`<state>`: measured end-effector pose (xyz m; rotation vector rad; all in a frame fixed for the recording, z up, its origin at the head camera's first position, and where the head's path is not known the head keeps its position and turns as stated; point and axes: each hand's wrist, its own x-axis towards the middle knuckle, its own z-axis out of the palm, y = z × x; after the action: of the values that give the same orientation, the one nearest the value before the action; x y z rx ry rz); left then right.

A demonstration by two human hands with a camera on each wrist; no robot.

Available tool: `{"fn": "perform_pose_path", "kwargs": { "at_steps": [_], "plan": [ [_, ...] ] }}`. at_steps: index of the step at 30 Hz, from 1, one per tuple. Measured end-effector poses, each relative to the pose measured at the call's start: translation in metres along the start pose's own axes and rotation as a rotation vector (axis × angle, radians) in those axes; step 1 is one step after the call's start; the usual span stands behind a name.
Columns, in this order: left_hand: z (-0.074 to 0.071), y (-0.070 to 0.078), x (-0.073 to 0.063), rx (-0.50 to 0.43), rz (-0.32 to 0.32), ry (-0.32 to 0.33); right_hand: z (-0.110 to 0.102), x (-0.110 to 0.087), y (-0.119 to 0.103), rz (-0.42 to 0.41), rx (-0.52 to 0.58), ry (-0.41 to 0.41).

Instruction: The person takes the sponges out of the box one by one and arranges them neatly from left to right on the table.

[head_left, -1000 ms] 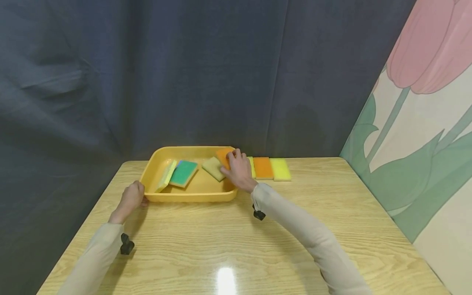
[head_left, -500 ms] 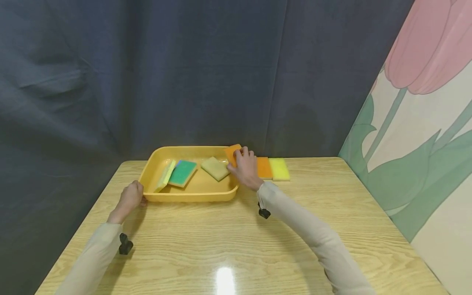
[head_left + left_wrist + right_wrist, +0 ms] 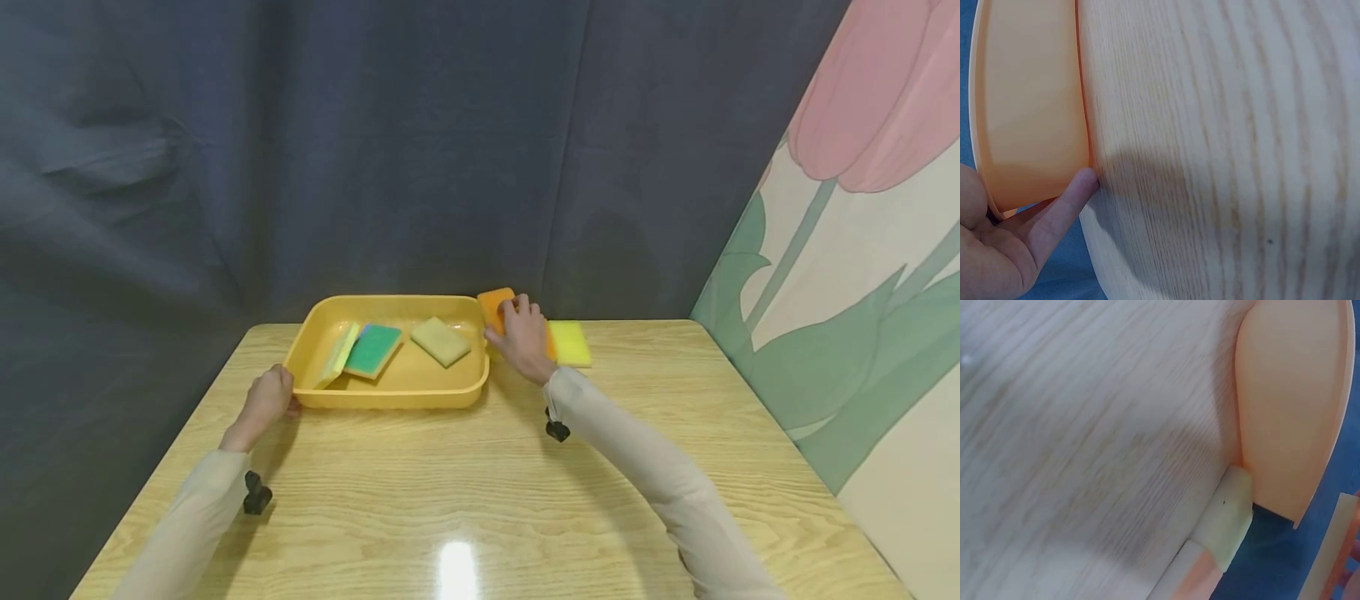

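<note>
My left hand (image 3: 262,402) grips the near left corner of a yellow plastic tray (image 3: 390,400); its thumb and fingers at the wall show in the left wrist view. Just beyond the tray's right end, my right hand (image 3: 527,340) pinches an orange sponge (image 3: 493,305), raised over the table's back edge. Inside the tray, a yellow sponge (image 3: 337,357) leans on the left wall beside a tilted green scouring sponge (image 3: 373,350). An olive-yellow sponge (image 3: 440,342) lies toward the right end.
Right of the tray, a row of sponges lies along the back of the wooden table (image 3: 420,483), ending in a bright yellow sponge (image 3: 571,343). My right hand partly hides the row. A dark curtain (image 3: 420,150) hangs behind; a tulip-painted wall (image 3: 847,333) stands at right.
My right hand has carried the orange sponge rightward, from over the tray's right end to past its rim. The left hand stays at the tray's corner.
</note>
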<state>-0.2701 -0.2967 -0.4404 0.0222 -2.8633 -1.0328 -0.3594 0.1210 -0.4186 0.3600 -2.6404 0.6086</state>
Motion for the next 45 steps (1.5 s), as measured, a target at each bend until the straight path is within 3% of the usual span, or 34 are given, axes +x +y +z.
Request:
{"fn": "perform_pose_path", "kwargs": {
  "at_steps": [19,32,45],
  "plan": [
    [-0.001,0.002,0.000,-0.014,-0.024,-0.015,-0.011,-0.008,0.028,0.036,-0.061,-0.013],
    [0.000,0.003,-0.002,-0.033,-0.016,-0.006,-0.022,-0.018,0.058,0.068,-0.029,-0.042],
    [-0.003,0.008,-0.006,-0.013,-0.022,-0.003,-0.036,-0.028,0.090,0.102,-0.070,-0.042]
  ]
}}
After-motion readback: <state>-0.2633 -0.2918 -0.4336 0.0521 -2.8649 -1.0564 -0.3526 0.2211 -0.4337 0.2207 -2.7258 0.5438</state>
